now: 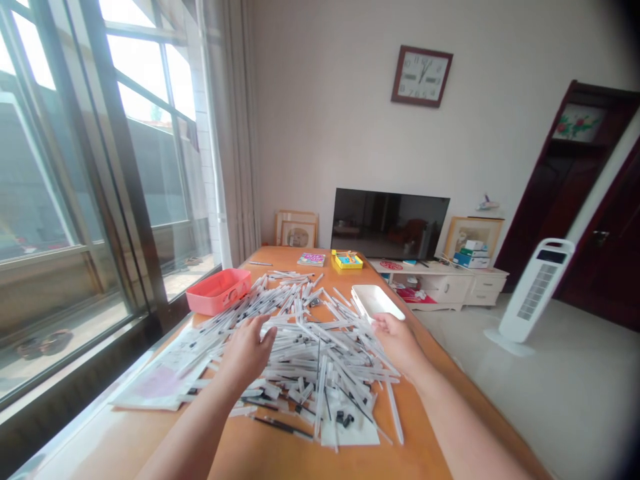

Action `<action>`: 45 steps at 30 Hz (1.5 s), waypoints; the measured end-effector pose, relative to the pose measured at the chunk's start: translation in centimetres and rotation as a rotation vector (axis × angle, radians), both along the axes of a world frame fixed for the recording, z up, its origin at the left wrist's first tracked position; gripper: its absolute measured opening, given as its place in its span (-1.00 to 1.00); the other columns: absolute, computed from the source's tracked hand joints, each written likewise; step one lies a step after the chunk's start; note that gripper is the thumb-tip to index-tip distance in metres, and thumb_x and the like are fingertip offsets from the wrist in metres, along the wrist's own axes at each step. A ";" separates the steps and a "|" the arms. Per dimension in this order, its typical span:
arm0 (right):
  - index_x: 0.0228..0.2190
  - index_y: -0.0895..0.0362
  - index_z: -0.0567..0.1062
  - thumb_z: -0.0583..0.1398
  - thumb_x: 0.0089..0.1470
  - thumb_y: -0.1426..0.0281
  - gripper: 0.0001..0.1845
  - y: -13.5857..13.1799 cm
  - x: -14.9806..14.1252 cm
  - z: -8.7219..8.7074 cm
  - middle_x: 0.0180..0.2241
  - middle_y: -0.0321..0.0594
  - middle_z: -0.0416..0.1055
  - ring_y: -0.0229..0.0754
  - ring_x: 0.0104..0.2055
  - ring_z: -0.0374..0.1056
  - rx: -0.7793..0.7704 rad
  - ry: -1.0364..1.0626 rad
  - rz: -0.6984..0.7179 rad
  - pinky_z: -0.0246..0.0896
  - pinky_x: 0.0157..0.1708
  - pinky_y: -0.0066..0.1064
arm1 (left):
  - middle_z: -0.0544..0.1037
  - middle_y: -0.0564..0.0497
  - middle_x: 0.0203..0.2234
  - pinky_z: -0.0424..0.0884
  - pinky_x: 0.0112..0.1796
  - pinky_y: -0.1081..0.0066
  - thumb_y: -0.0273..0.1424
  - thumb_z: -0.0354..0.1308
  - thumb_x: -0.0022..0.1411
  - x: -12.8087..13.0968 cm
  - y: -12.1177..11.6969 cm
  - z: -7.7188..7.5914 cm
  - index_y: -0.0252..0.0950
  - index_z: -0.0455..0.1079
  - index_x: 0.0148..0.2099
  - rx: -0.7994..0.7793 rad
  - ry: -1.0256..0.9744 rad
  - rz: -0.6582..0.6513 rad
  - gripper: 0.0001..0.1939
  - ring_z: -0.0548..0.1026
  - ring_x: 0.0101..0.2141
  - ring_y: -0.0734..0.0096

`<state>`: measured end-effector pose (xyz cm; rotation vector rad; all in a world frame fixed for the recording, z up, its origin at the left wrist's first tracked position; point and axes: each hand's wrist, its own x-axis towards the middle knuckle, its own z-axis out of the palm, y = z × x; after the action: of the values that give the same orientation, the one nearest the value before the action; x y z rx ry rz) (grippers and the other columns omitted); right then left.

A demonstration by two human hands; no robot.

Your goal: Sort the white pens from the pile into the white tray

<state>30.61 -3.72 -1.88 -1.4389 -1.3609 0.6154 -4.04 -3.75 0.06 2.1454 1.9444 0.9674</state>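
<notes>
Just above the sprawling heap of slim white plastic tubes (pixel 305 360) on the orange wooden table (pixel 273 257), the person's left hand (pixel 247 351) hangs open, fingers spread, holding nothing, close to or touching the pile. The right hand (pixel 397 341), half curled, sits against the near end of a white plastic tray (pixel 375 301); whether it has hold of the tray, I cannot tell. A pink plastic box (pixel 219 291) stands beyond the heap's left side, and loose papers (pixel 163 377) lie along its near left edge.
</notes>
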 end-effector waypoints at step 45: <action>-0.04 0.11 0.51 0.06 0.23 0.33 -0.65 -0.3 -6.7 -1.1 0.07 -0.06 0.40 -0.03 0.13 0.29 0.174 -0.573 0.202 0.16 0.15 -0.18 | 0.41 -0.12 0.17 0.03 0.24 -0.09 -0.24 -0.14 0.43 4.8 1.0 -2.3 -0.17 0.21 0.29 0.187 0.244 -0.201 -0.55 0.25 0.23 0.07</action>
<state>23.91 -3.98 -3.01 -1.3986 -1.9722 0.1997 0.77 -2.78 -2.21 2.6150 1.7447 0.9220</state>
